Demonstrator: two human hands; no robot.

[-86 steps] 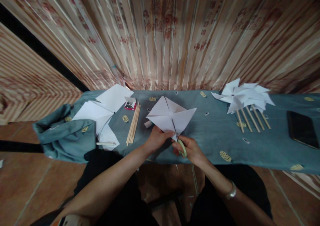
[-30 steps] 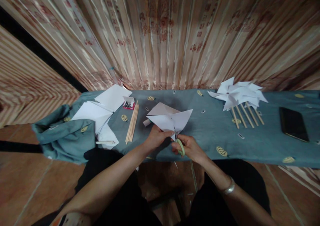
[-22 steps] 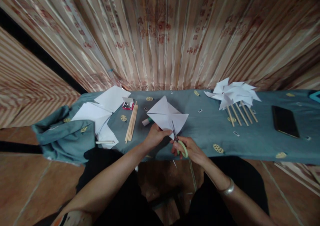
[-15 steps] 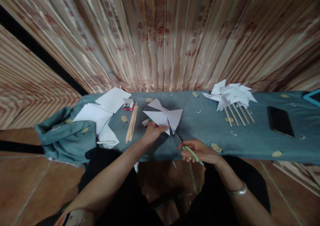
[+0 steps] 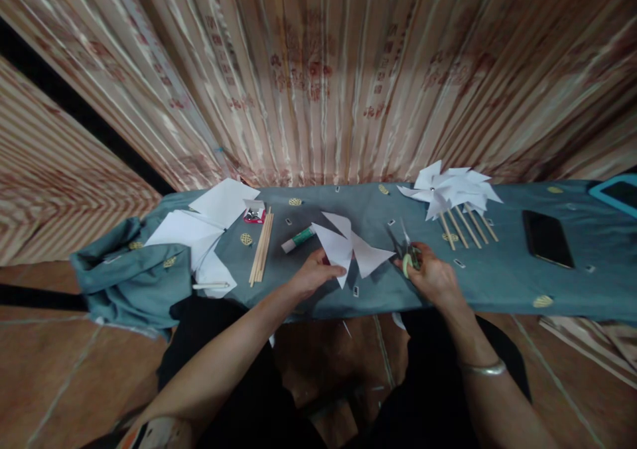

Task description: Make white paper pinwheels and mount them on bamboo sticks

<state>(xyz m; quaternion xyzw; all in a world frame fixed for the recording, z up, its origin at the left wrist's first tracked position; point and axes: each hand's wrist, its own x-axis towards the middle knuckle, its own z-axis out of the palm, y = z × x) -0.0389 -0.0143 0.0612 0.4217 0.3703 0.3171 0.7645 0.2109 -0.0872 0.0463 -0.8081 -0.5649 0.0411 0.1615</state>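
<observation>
Between the thumb and fingers of my left hand point(image 5: 316, 273) is one corner of a white paper cut into pinwheel blades point(image 5: 340, 245). Its slit blades spread apart over the cloth. My right hand point(image 5: 434, 273) is closed around the light green handles of the scissors point(image 5: 409, 255), whose blades point away from me, to the right of the paper and apart from it. A glue stick point(image 5: 299, 239) with a green label lies just left of the paper. Several thin wooden sticks point(image 5: 261, 249) lie farther left, near a small red box of pins point(image 5: 255, 212).
Finished white pinwheels point(image 5: 450, 187) on wooden sticks lie at the back right. A black phone point(image 5: 548, 238) and a blue-edged device point(image 5: 617, 190) are farther right. White paper sheets point(image 5: 186, 233) and a pencil point(image 5: 212, 284) sit at left on the green cloth point(image 5: 502, 283). A pleated curtain hangs behind.
The scissors have come out of the paper, and my right hand has carried them right and away from me. The paper has turned and shifted right in my left hand, uncovering the glue stick.
</observation>
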